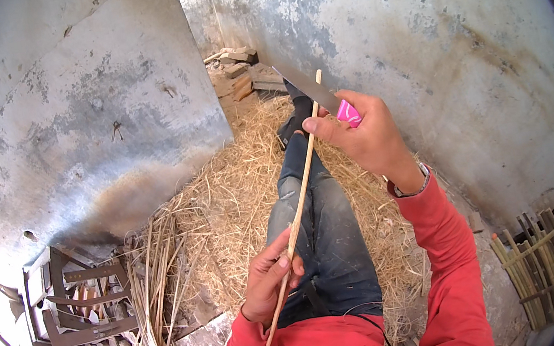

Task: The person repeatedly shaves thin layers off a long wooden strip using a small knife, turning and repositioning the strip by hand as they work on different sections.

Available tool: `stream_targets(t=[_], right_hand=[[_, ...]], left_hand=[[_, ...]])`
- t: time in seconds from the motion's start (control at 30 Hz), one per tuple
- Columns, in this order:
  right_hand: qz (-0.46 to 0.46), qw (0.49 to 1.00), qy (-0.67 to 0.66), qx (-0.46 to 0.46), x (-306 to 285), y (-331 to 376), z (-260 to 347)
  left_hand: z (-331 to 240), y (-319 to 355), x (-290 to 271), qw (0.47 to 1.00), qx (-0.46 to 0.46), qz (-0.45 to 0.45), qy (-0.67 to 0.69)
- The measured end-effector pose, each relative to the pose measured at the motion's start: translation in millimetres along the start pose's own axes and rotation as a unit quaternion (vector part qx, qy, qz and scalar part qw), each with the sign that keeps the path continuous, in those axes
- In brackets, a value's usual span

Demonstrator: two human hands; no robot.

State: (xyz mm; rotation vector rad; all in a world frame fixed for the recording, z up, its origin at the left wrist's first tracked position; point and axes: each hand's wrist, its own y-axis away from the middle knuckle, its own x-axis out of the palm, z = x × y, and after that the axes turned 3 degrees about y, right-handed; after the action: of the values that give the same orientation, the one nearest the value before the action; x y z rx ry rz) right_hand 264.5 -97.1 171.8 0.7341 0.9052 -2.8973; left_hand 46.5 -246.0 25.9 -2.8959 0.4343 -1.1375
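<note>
A long thin bamboo stick [301, 198] runs from near my chest up past my knees. My left hand [273, 278] grips its lower part above my lap. My right hand [363, 133] holds a knife with a pink handle [349, 114] and a grey blade [307, 86]. The blade lies against the stick's upper end, with my right thumb pressed on the stick just below it. I sit with legs in jeans [318, 216] stretched out over straw.
Straw [231, 200] covers the floor between two stained concrete walls. A heap of bamboo strips [149, 288] and metal scraps [74, 305] lies at the left. Bound bamboo sticks [547, 256] stand at the right. Bricks [238, 66] are piled in the far corner.
</note>
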Motion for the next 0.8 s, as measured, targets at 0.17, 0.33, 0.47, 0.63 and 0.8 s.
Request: stream_targets(t=[0.17, 0.33, 0.47, 0.63, 0.8], right_hand=[[-0.015, 0.999, -0.047, -0.005, 13.5, 7.4, -8.9], [0.013, 0.994, -0.104, 0.028, 25.3, 13.7, -4.7], [0.124, 0.988, -0.065, 0.057, 40.5, 32.9, -11.0], [0.122, 0.99, -0.063, 0.008, 48.4, 57.5, 5.7], [0.09, 0.971, 0.129, -0.18, 58.1, 94.5, -5.3]], left_hand=[[-4.6, -2.9, -1.7, 0.998, 0.018, -0.01, -0.064], [-7.6, -6.8, 4.4, 0.985, 0.045, -0.013, -0.166], [-11.9, -21.6, 12.5, 0.987, 0.058, -0.045, -0.146], [-16.5, -24.1, 3.6, 0.996, 0.026, -0.041, -0.08], [-18.6, -24.6, -6.9, 0.994, 0.033, -0.073, -0.069]])
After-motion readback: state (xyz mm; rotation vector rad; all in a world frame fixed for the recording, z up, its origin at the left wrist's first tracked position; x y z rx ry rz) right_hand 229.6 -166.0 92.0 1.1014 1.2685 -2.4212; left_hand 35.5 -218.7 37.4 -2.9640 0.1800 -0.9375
